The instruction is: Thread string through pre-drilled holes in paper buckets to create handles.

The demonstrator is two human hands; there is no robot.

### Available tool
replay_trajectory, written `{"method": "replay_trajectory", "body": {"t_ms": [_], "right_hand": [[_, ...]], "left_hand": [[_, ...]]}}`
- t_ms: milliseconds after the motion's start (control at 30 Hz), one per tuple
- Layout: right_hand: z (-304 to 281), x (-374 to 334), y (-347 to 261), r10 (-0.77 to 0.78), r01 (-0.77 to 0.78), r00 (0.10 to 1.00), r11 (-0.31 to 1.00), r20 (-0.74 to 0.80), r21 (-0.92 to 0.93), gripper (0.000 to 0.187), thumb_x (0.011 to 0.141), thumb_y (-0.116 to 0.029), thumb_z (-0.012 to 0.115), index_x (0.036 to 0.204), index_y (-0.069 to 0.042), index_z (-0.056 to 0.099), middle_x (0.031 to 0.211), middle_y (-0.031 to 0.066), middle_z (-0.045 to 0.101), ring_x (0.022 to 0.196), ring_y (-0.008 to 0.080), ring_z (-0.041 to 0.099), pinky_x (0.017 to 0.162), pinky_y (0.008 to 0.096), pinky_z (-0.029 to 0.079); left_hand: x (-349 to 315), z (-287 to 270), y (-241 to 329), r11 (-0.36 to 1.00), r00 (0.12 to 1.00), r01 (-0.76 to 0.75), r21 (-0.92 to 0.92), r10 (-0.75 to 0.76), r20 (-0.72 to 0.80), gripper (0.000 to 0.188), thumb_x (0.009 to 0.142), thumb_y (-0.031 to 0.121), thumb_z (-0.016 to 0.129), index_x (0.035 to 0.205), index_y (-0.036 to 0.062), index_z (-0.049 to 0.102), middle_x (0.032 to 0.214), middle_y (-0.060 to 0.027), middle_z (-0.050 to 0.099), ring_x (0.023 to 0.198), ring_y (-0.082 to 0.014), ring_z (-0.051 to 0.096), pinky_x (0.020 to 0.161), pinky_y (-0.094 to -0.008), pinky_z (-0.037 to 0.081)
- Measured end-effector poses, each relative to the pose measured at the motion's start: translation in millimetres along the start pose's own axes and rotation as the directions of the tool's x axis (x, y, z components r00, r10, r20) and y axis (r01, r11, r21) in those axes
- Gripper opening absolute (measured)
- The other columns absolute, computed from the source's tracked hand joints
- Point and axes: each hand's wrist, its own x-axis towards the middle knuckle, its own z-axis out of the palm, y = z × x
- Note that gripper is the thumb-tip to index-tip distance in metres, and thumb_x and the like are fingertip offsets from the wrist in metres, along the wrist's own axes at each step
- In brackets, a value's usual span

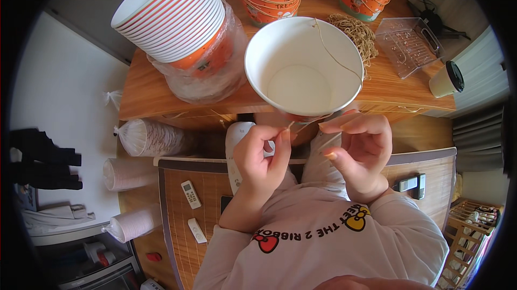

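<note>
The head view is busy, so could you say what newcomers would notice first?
Probably the large white-lined bucket at upper centre, its open mouth showing. Just below its rim, the left fingers pinch a thin string. The tall stack of buckets at upper left likely comes next.

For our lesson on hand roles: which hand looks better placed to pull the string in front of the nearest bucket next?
Probably left: the left hand pinches the string near the bucket, while the right hand has thumb and forefinger apart.
</note>
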Motion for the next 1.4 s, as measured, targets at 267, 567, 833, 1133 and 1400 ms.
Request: {"method": "replay_trajectory", "body": {"t_ms": [267, 567, 833, 1133, 1400], "right_hand": [[-0.2, -0.7, -6.3, 0.012, -0.013, 1.000, 0.997, -0.023, -0.073, 0.034, 0.078, 0.003, 0.076, 0.101, -0.006, 0.052, 0.096, 0.0111, 0.071, 0.080, 0.0106, 0.060, 0.057, 0.0190, 0.040], [0.8, 24.5, -14.8, -0.361, 0.376, 0.920, 0.711, 0.150, -0.594, 0.039, 0.060, 0.005, 0.063, 0.096, -0.008, 0.062, 0.101, 0.0060, 0.070, 0.081, 0.0220, 0.060, 0.072, 0.0315, 0.043], [11.8, 51.1, -10.6, -0.270, 0.473, 0.880, 0.570, 0.390, -0.672, 0.046, 0.066, -0.005, 0.067, 0.111, -0.008, 0.057, 0.097, -0.0002, 0.069, 0.073, 0.0146, 0.065, 0.076, 0.0329, 0.045], [15.7, 52.4, -16.9, -0.083, 0.272, 0.932, 0.803, 0.353, -0.531, 0.043, 0.068, 0.011, 0.057, 0.109, -0.002, 0.059, 0.092, 0.0085, 0.069, 0.076, 0.0270, 0.066, 0.077, 0.0402, 0.051], [8.4, 43.5, -3.4, -0.395, 0.518, 0.854, 0.715, 0.340, -0.469, 0.035, 0.072, 0.000, 0.066, 0.105, 0.003, 0.058, 0.100, 0.0153, 0.069, 0.087, 0.0258, 0.069, 0.086, 0.0404, 0.054]], "left_hand": [[7.7, 6.4, -0.5, 0.999, 0.999, 0.046, 0.008, -0.046, -0.003, 0.008, 0.087, -0.003, 0.065, 0.085, -0.0007, 0.058, 0.070, -0.0039, 0.062, 0.058, -0.0066, 0.054, 0.051, -0.0201, 0.040], [11.9, 11.7, 1.4, 0.999, 0.999, 0.041, 0.020, -0.041, -0.009, 0.008, 0.087, -0.004, 0.066, 0.086, -0.0011, 0.059, 0.071, -0.0037, 0.062, 0.058, -0.0058, 0.055, 0.050, -0.0196, 0.040], [12.3, 12.0, 1.7, 0.998, 0.998, 0.057, -0.016, -0.057, -0.002, 0.009, 0.086, -0.002, 0.069, 0.086, -0.0001, 0.060, 0.072, -0.0033, 0.065, 0.061, -0.0056, 0.059, 0.051, -0.0196, 0.042], [13.7, 11.3, 3.9, 0.998, 0.998, 0.061, -0.028, -0.061, 0.002, 0.014, 0.083, -0.004, 0.071, 0.088, 0.0003, 0.059, 0.073, -0.0035, 0.066, 0.063, -0.0064, 0.060, 0.053, -0.0198, 0.044], [9.2, 6.7, -0.8, 0.872, 0.990, 0.134, -0.471, -0.099, 0.100, 0.011, 0.090, 0.006, 0.067, 0.094, -0.0021, 0.060, 0.086, -0.0085, 0.068, 0.076, -0.0124, 0.064, 0.064, -0.0234, 0.050]]}}
